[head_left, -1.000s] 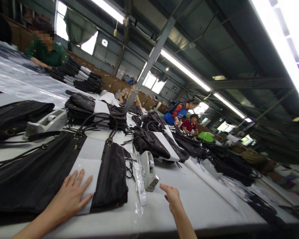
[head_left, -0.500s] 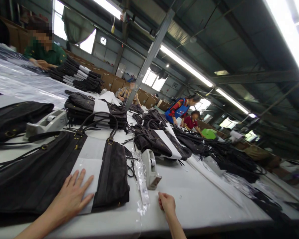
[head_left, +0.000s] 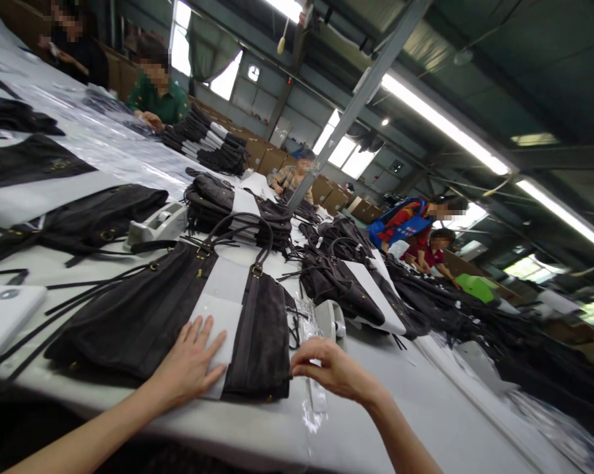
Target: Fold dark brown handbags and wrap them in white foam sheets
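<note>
A dark suede-like handbag (head_left: pixel 139 316) lies on the table before me, with a white paper band (head_left: pixel 226 280) wrapped around its middle. Fingers spread, my left hand (head_left: pixel 191 361) presses flat on the band's lower part. My right hand (head_left: pixel 329 370) is at the bag's right edge, thumb and fingers curled into a pinch. Whatever sits between those fingertips is too small to make out. Just behind that hand stands a grey tape dispenser (head_left: pixel 330 319), partly covered by it. Clear plastic packets (head_left: pixel 318 398) lie beneath and beside the right hand.
Banded bags are stacked behind (head_left: pixel 238 204) and to the right (head_left: pixel 346 283). A second tape dispenser (head_left: pixel 159 222) stands at the left rear, and a white phone-like device (head_left: pixel 10 319) lies at the left edge. Several co-workers sit or stand around the far side.
My right hand has moved left and up from the table in front of the dispenser to the bag's right edge. My left hand stays on the paper band. The view has swung left.
</note>
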Action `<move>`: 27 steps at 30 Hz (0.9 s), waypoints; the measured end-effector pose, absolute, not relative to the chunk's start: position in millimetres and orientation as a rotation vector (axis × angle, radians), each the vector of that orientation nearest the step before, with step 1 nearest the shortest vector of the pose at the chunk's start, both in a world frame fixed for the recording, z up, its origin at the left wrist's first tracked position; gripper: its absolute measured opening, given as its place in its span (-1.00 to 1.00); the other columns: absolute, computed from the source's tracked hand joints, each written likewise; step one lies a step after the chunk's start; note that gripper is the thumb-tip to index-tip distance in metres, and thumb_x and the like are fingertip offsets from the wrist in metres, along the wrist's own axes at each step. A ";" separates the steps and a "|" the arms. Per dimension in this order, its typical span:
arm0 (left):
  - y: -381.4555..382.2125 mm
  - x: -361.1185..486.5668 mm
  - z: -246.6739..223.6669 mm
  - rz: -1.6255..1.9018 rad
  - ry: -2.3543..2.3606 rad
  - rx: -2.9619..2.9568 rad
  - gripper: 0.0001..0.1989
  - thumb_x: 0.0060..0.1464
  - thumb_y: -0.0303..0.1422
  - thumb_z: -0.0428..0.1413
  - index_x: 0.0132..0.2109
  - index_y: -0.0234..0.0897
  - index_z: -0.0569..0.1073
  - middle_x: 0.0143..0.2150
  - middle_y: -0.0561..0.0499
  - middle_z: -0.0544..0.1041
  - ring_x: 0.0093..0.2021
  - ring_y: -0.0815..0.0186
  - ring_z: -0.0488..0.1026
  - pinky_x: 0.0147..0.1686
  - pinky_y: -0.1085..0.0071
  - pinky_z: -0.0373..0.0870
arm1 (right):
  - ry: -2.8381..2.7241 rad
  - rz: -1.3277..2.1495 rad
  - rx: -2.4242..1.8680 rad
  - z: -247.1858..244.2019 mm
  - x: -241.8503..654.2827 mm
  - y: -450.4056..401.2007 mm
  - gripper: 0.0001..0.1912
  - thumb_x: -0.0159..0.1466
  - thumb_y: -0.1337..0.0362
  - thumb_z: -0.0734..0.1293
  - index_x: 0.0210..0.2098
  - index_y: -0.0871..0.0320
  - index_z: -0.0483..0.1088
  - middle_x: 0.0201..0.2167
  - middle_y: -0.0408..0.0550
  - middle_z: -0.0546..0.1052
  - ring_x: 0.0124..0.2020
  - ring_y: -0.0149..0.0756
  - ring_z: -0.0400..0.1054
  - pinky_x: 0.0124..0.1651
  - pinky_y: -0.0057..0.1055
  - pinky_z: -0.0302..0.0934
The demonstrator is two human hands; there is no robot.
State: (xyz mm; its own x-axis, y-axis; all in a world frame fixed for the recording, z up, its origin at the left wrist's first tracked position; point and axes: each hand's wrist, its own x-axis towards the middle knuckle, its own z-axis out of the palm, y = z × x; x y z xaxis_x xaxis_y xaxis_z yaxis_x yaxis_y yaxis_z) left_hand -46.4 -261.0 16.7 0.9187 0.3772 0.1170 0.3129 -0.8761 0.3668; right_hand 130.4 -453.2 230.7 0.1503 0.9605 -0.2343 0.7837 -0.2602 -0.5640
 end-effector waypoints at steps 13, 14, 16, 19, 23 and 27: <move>-255.3 -46.3 22.5 0.264 0.456 2.617 -0.30 0.11 0.04 -0.03 0.33 -0.07 0.07 0.40 -0.24 -0.15 0.36 -0.20 -0.30 0.24 -0.19 -0.21 | -2.424 0.684 -2.399 168.7 171.3 -254.9 -0.88 0.12 0.33 0.35 -0.36 0.06 0.55 -0.38 -0.16 0.60 -0.34 -0.35 0.42 -0.27 -0.51 0.11; -254.3 -45.8 23.9 0.248 0.453 2.601 -0.30 0.11 0.04 -0.03 0.33 -0.07 0.07 0.40 -0.25 -0.15 0.36 -0.21 -0.30 0.24 -0.20 -0.20 | -2.433 0.657 -2.425 162.8 171.5 -245.5 -0.89 0.10 0.34 0.37 -0.39 0.05 0.54 -0.40 -0.17 0.59 -0.34 -0.34 0.42 -0.25 -0.49 0.11; -252.1 -44.5 27.1 0.200 0.446 2.567 -0.30 0.11 0.03 -0.01 0.33 -0.08 0.07 0.40 -0.28 -0.16 0.35 -0.24 -0.31 0.23 -0.24 -0.19 | -2.418 0.623 -2.458 149.4 171.3 -230.3 -0.90 0.05 0.37 0.39 -0.44 0.05 0.53 -0.44 -0.18 0.59 -0.34 -0.33 0.43 -0.21 -0.47 0.11; -248.8 -42.9 30.5 0.142 0.425 2.533 -0.28 0.09 -0.01 0.04 0.33 -0.10 0.08 0.39 -0.29 -0.17 0.34 -0.27 -0.30 0.22 -0.28 -0.18 | -2.353 0.566 -2.541 126.2 172.1 -213.2 -0.90 0.00 0.39 0.42 -0.49 0.06 0.51 -0.44 -0.17 0.59 -0.33 -0.30 0.43 -0.19 -0.45 0.12; -245.7 -42.0 28.6 0.162 0.401 2.528 -0.27 0.08 -0.04 0.07 0.33 -0.10 0.06 0.39 -0.27 -0.18 0.34 -0.26 -0.25 0.22 -0.29 -0.16 | -2.184 0.479 -2.680 102.8 183.9 -195.1 -0.83 -0.09 0.23 0.53 -0.49 0.09 0.52 -0.44 -0.07 0.58 -0.32 -0.22 0.44 -0.25 -0.44 0.15; -242.6 -38.5 12.7 0.168 0.370 2.556 -0.26 0.08 0.00 0.06 0.34 -0.08 0.05 0.37 -0.32 -0.13 0.33 -0.30 -0.20 0.20 -0.30 -0.11 | -1.955 0.334 -2.777 102.4 201.5 -192.1 -0.66 -0.04 0.03 0.51 -0.42 0.16 0.53 -0.41 0.03 0.58 -0.35 -0.22 0.43 -0.35 -0.46 0.14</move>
State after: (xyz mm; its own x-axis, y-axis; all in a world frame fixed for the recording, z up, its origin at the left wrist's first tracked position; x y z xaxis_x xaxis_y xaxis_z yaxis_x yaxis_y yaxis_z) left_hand -38.5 -242.6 12.7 0.9543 0.2957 0.0435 0.2275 -0.8131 0.5359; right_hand 201.5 -192.1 102.4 0.3370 0.8891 -0.3097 0.9415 -0.3194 0.1076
